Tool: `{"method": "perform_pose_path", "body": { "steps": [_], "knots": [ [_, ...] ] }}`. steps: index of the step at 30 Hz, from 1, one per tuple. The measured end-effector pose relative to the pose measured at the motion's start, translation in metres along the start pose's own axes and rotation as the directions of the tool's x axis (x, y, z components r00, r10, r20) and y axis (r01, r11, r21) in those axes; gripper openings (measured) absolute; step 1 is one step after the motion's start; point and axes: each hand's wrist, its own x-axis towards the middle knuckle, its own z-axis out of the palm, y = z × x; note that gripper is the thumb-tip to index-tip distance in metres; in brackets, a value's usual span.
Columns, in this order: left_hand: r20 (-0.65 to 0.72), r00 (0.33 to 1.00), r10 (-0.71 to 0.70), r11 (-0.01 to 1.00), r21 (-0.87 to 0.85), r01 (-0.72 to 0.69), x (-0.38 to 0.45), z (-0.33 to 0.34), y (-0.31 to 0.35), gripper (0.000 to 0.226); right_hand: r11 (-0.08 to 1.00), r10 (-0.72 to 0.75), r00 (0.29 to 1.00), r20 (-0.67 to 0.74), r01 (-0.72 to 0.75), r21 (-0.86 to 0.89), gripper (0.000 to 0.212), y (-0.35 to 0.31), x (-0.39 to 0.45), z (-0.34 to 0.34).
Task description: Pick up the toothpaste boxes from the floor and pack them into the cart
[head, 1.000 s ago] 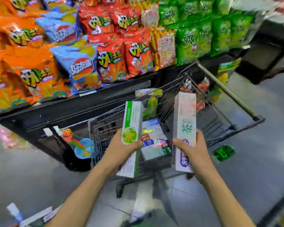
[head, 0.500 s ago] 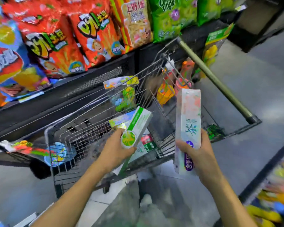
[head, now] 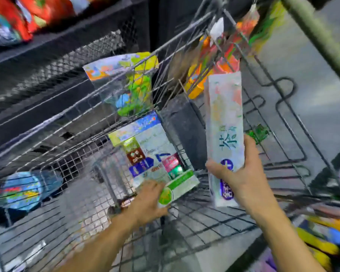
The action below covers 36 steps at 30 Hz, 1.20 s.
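Inside the cart (head: 71,138), the left hand (head: 145,203) grips a green-striped box (head: 178,188) low against the boxes (head: 145,146) already packed. Right of these, the right hand (head: 243,179) holds a white box (head: 224,122) upright above the cart.

The tall white toothpaste box (head: 224,122) carries a large teal Chinese character, 茶, on its face, just above the right hand (head: 245,183) that grips it. Below that character sits a purple badge with white lettering, too blurred to read. Print on the other boxes is smeared beyond reading.
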Motion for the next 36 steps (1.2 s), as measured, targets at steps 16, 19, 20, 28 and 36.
{"method": "perform_pose_path", "body": {
  "steps": [16,19,20,28,36],
  "knots": [
    [-0.057,0.998,0.006,0.976,0.219,0.007,0.063,0.097,-0.044,0.074,0.985,0.156,0.987,-0.031,-0.157,-0.064,0.073,0.045,0.016,0.011],
    [-0.096,0.992,0.077,0.968,0.244,-0.051,0.06,0.104,-0.051,0.072,0.987,0.134,0.991,-0.012,-0.135,-0.092,0.079,0.046,0.019,0.015],
    [-0.113,0.99,0.089,0.965,0.255,-0.058,0.06,0.105,-0.051,0.073,0.987,0.129,0.992,-0.007,-0.129,-0.097,0.077,0.046,0.019,0.015],
    [-0.128,0.978,0.163,0.929,0.353,-0.109,0.06,0.111,-0.06,0.074,0.987,0.12,0.993,0.017,-0.118,-0.105,0.071,0.045,0.016,0.019],
    [-0.183,0.97,0.162,0.892,0.447,-0.065,0.058,0.112,-0.086,0.077,0.986,0.123,0.991,0.049,-0.117,-0.117,0.071,0.043,0.014,0.02]
  ]
}}
